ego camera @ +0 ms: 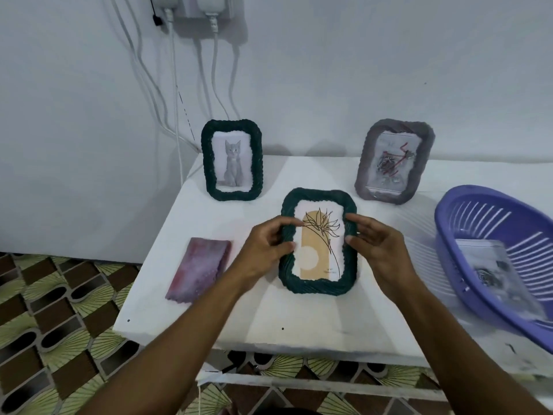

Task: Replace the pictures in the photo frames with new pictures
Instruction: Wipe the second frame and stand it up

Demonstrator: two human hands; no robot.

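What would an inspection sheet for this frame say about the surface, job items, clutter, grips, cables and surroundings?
Surface: white table, a few small dark specks.
Job's things: flower frame, dark green, in both hands; cat frame and grey frame stand upright at the back; loose prints lie in the purple basket at the right.
Clutter: folded pink cloth on the table's left side.
Grips: left grip holds the flower frame's left edge, right grip its right edge.
Cables: white cables hang from wall plugs down behind the table.
Surroundings: white wall, patterned floor.
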